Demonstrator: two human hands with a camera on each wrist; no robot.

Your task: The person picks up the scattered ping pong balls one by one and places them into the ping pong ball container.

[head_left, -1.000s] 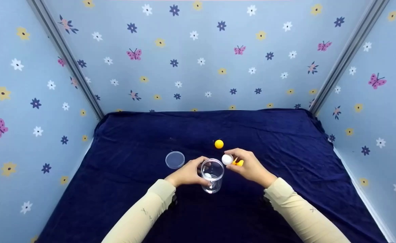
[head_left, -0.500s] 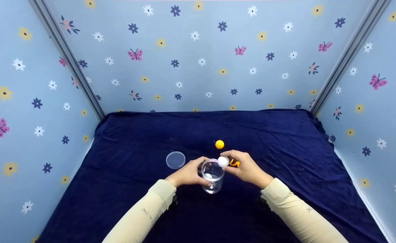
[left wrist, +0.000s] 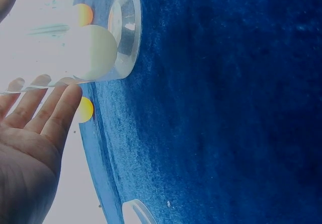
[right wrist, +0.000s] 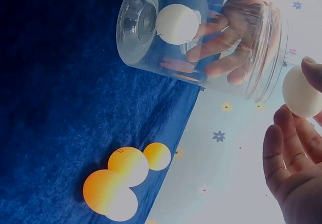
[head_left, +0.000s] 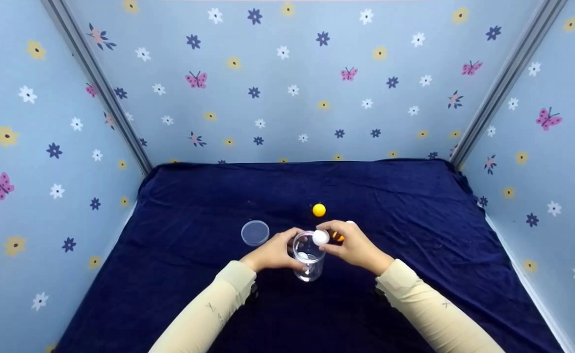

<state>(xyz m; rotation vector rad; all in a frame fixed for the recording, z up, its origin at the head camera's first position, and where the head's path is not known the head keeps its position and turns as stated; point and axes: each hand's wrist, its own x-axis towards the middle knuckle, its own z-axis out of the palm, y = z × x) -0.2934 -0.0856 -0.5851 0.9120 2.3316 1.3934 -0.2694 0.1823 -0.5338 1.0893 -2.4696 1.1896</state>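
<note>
My left hand point(head_left: 274, 252) grips a clear plastic jar point(head_left: 312, 272) round its side, with the mouth up. A white ping-pong ball point(right wrist: 177, 24) lies at the bottom inside it. Between thumb and fingertips, my right hand point(head_left: 360, 249) pinches another white ping-pong ball point(head_left: 321, 238), which overlaps the right side of the jar's rim in the head view. From the right wrist, this held ball point(right wrist: 301, 92) shows just outside the open mouth. The left wrist view has my left fingers point(left wrist: 63, 110) along the jar wall.
A round clear lid point(head_left: 255, 233) lies left of the jar on the dark blue cloth point(head_left: 209, 196). Beyond the hands sits an orange ping-pong ball point(head_left: 319, 210). More orange balls point(right wrist: 128, 166) and a white one point(right wrist: 123, 206) cluster on the cloth, partly behind my right hand in the head view.
My right hand has moved left with the white ping-pong ball, from beside the jar to over its rim. The left hand and jar have stayed in place.
</note>
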